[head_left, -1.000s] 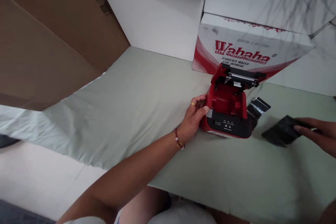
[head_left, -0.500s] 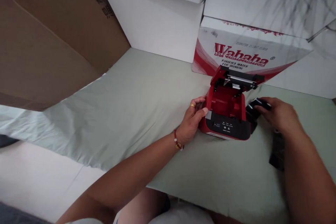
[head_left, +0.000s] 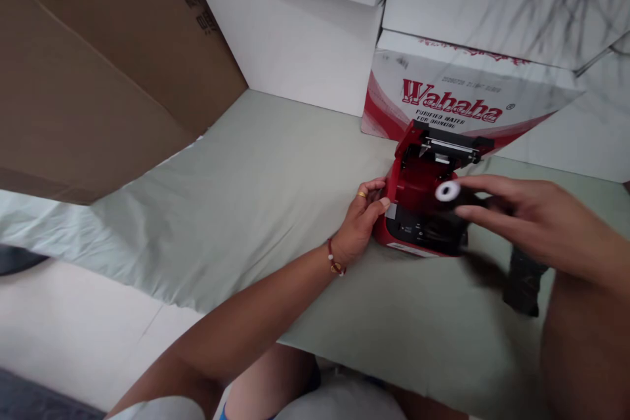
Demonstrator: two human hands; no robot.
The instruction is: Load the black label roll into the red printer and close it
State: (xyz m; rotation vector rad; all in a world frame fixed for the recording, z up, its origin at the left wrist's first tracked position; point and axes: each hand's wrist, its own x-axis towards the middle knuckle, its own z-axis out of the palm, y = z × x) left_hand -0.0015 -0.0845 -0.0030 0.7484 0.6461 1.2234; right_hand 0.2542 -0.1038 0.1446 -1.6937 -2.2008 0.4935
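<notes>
A red and black label printer (head_left: 406,246) stands on the green cloth, its hinged lid (head_left: 450,144) tilted up and back from the red hollow inside. My left hand (head_left: 361,220) grips its left side, thumb on the rim and fingers along the wall. Just over the printer's right edge, my right hand (head_left: 516,213) pinches a small roll (head_left: 447,191) between thumb and fingers. The roll's white round end with a dark hole faces the hollow; a blurred dark strip seems to trail below. Part of the printer's front panel is covered by it.
A black crumpled wrapper or pouch (head_left: 524,282) lies beneath my right forearm. Behind the printer stands a Wahaha water carton (head_left: 453,92) against white boxes (head_left: 290,26). At the left, a large brown cardboard box (head_left: 88,92) rests on the green cloth (head_left: 236,197). The cloth's front edge is near my legs.
My right hand has moved left and nearer the printer's hollow, bringing the roll from beside the printer to over its right edge. The roll's white end now shows. My left hand keeps its hold.
</notes>
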